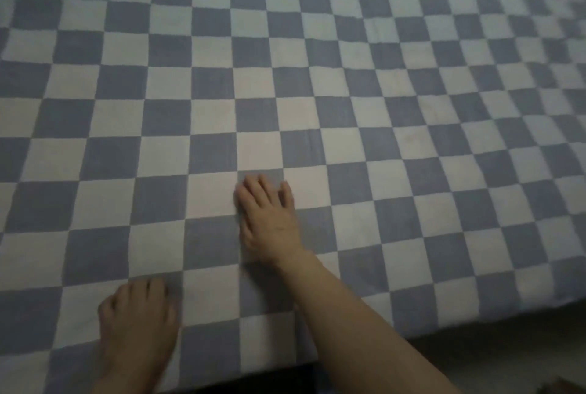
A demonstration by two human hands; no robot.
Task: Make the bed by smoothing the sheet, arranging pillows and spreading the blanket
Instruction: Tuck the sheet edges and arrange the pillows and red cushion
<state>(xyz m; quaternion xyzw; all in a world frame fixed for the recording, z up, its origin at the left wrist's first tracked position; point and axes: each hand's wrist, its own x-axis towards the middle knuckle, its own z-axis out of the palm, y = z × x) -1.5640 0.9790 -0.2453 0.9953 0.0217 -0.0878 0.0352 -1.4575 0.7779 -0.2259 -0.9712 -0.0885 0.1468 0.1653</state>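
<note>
A blue-and-white checkered sheet (317, 76) covers the whole bed and lies nearly flat. My right hand (269, 219) rests palm down on it near the middle front, fingers straight and together, pressing the cloth. My left hand (139, 314) lies flat on the sheet close to the near edge, fingers slightly bent on the fabric. Neither hand holds anything. No pillow or blanket shows in this view.
The bed's near edge (444, 327) runs along the lower right, with pale floor (491, 362) below it. A dark gap (253, 384) lies under the edge at the bottom centre.
</note>
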